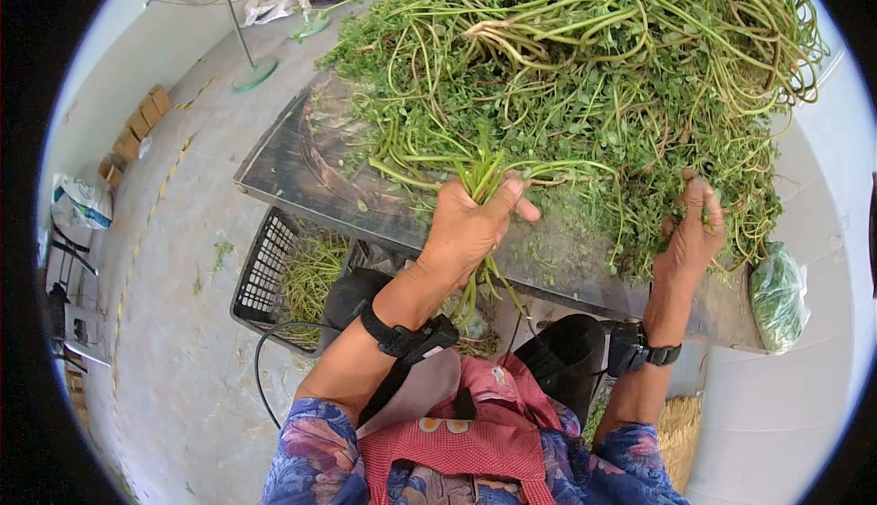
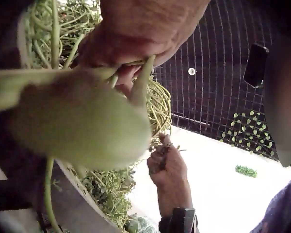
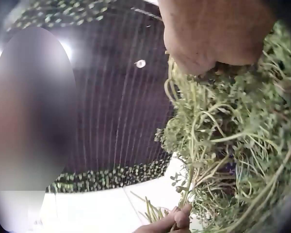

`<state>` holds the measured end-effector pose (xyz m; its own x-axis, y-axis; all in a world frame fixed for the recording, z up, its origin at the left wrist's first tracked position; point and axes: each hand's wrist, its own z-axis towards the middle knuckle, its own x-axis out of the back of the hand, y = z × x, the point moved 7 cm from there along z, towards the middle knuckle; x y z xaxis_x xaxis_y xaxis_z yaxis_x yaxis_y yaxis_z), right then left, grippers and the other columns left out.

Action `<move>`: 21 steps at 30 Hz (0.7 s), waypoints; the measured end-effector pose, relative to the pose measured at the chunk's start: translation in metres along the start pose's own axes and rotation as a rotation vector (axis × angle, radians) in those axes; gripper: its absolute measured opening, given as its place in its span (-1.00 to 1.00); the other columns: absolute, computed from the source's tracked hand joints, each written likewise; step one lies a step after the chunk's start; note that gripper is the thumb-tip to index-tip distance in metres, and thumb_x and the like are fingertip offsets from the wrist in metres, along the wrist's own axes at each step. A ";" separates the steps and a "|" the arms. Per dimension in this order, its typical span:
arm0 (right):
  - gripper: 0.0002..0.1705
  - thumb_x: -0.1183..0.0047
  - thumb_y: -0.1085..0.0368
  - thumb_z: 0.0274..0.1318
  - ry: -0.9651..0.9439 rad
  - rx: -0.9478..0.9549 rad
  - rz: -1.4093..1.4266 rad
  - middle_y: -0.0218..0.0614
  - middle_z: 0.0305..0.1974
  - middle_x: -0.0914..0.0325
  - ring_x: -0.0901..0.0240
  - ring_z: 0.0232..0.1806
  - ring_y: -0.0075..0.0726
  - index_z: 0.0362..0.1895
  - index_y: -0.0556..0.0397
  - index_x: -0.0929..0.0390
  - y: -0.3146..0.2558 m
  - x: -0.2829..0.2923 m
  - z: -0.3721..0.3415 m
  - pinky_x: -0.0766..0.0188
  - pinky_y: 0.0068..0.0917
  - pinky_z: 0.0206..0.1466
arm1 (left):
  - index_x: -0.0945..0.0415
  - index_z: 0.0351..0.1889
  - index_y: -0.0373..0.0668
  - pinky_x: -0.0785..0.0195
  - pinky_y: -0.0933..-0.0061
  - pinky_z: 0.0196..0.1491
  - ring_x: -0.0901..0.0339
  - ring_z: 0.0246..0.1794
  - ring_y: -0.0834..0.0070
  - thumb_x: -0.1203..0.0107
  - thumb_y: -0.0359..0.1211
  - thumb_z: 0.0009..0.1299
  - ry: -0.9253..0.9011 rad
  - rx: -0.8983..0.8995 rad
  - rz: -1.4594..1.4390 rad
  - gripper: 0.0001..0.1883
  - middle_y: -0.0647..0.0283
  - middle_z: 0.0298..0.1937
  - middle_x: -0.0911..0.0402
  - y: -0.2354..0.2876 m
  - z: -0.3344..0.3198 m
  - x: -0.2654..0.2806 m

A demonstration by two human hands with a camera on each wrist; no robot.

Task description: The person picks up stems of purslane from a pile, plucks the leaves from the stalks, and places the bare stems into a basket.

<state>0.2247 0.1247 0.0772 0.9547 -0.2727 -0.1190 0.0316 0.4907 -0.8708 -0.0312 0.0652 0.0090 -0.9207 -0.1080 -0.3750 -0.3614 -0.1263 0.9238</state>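
Note:
My left hand (image 1: pixel 461 235) grips a bunch of green stems (image 1: pixel 480 176) over the table's near edge, thumb across the front. Cut-looking ends poke up above the fist, and a few strands hang below it. In the left wrist view one thick stem (image 2: pixel 87 126) looms blurred, very close. To the right, my right hand (image 1: pixel 692 231) has its fingers curled around a small sprig of greens (image 1: pixel 706 219), at the edge of the leafy pile (image 1: pixel 566 112). That pile of long-stemmed greens covers most of the table. The right wrist view shows leaves just below the right hand, its fingertips hidden.
The dark tabletop (image 1: pixel 283 162) shows at the left. Below it stands a black crate (image 1: pixel 258 272) with loose stems (image 1: pixel 313 276). A plastic bag of greens (image 1: pixel 779 299) sits at the right corner. A standing fan (image 1: pixel 254 74) and cardboard boxes (image 1: pixel 139 126) are farther left.

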 end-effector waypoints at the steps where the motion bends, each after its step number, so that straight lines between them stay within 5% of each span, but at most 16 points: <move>1: -0.79 -0.05 0.26 0.14 0.053 0.233 -0.231 -0.36 -0.39 -0.56 -0.41 -0.36 -0.56 -0.25 0.14 -0.58 -0.031 0.001 -0.008 -0.36 -0.63 -0.30 | -0.48 -0.20 -0.27 0.01 0.69 -0.72 -0.16 -0.79 0.76 -0.03 -0.22 0.38 -0.016 -0.007 0.023 -0.73 0.24 -0.47 -0.61 -0.003 0.000 -0.002; 2: -0.79 -0.05 0.26 0.14 0.060 0.228 -0.236 -0.36 -0.39 -0.56 -0.41 -0.36 -0.56 -0.25 0.14 -0.58 -0.042 0.001 -0.014 -0.36 -0.63 -0.30 | -0.48 -0.20 -0.27 0.01 0.69 -0.72 -0.16 -0.79 0.76 -0.03 -0.22 0.38 -0.023 0.001 0.025 -0.73 0.24 -0.47 -0.61 -0.005 -0.001 -0.003; 4: -0.81 -0.07 0.27 0.13 -0.212 0.220 -0.376 -0.36 -0.33 -0.59 -0.44 -0.27 -0.53 -0.32 0.15 -0.61 -0.054 -0.022 -0.024 -0.34 -0.55 -0.10 | -0.46 -0.19 -0.25 0.01 0.69 -0.71 -0.15 -0.79 0.75 -0.05 -0.23 0.37 0.018 -0.026 0.009 -0.74 0.24 -0.46 -0.61 -0.003 0.000 -0.004; 8: -0.74 -0.05 0.22 0.15 -0.516 0.008 -0.298 -0.43 -0.41 -0.59 -0.40 -0.31 -0.59 -0.29 0.18 -0.61 -0.012 -0.059 -0.039 -0.31 -0.58 -0.12 | -0.44 -0.19 -0.23 0.01 0.70 -0.71 -0.15 -0.78 0.75 -0.07 -0.23 0.35 0.002 -0.029 -0.018 -0.75 0.24 -0.45 -0.62 -0.004 -0.001 -0.009; 12: -0.70 -0.05 0.18 0.16 -0.363 -0.072 -0.219 -0.43 -0.42 -0.58 -0.36 -0.32 -0.64 -0.28 0.19 -0.61 0.007 -0.059 -0.038 -0.29 -0.59 -0.14 | -0.44 -0.16 -0.23 0.00 0.71 -0.69 -0.16 -0.75 0.77 -0.08 -0.23 0.35 0.001 -0.022 0.000 -0.73 0.25 -0.44 -0.63 -0.005 -0.002 -0.012; 20: -0.72 -0.14 0.20 0.06 -0.581 0.090 -0.381 -0.35 -0.50 -0.58 -0.43 -0.47 -0.59 -0.36 0.22 -0.58 -0.016 -0.097 -0.063 -0.37 -0.53 -0.38 | -0.44 -0.08 -0.23 0.02 0.73 -0.68 -0.15 -0.73 0.80 -0.09 -0.28 0.34 -0.089 -0.180 0.024 -0.72 0.29 -0.42 -0.62 -0.006 -0.002 -0.022; 21: -0.77 -0.15 0.27 0.03 -0.588 0.028 -0.312 -0.33 -0.50 -0.58 -0.46 -0.48 -0.56 -0.40 0.23 -0.56 -0.003 -0.099 -0.064 -0.38 -0.49 -0.46 | -0.45 -0.10 -0.25 -0.10 0.69 -0.51 -0.25 -0.60 0.76 -0.04 -0.34 0.36 -0.086 -0.165 0.012 -0.77 0.32 -0.42 -0.60 -0.006 -0.004 -0.023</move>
<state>0.1110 0.0971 0.0610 0.9018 0.0874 0.4231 0.3325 0.4850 -0.8088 -0.0073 0.0649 0.0124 -0.9367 -0.0271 -0.3491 -0.3274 -0.2861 0.9006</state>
